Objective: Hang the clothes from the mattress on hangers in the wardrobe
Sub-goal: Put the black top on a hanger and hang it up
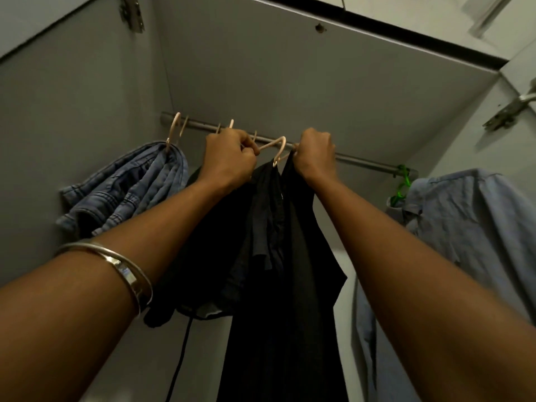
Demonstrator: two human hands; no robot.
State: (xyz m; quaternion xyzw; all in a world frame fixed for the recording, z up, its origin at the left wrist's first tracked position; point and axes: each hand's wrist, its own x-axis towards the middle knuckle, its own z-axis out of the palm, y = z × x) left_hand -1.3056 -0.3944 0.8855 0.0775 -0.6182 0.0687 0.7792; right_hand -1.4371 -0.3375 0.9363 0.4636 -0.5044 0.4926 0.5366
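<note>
Grey wardrobe (pixel 290 82) interior, viewed from below; metal rail (pixel 362 161) runs from left-centre down to the right of frame. Black garment (pixel 278 256) at centre, hanging below the rail on a beige hanger (pixel 275 146) whose hook sits at the rail. Left hand (pixel 229 158) just left of the hook, fingers curled and pinching the hanger's arm. Right hand (pixel 316 155) just right of it, fingers closed on the top edge of the black cloth, right at the rail. Garment drops to the bottom edge of frame; a thin dark cord (pixel 179 361) trails from it at lower left. Silver bangle (pixel 121 268) on the left forearm, lower left. Denim garment (pixel 124 190) bunched on another beige hanger (pixel 174 126) at the rail's left end. More beige hooks on the rail between that one and the left hand. Light blue shirt (pixel 470 221) on a green hanger (pixel 401 184) at the rail's right end, well apart from the black one. Door hinges at upper left (pixel 132 13) and right edge (pixel 510 108).
</note>
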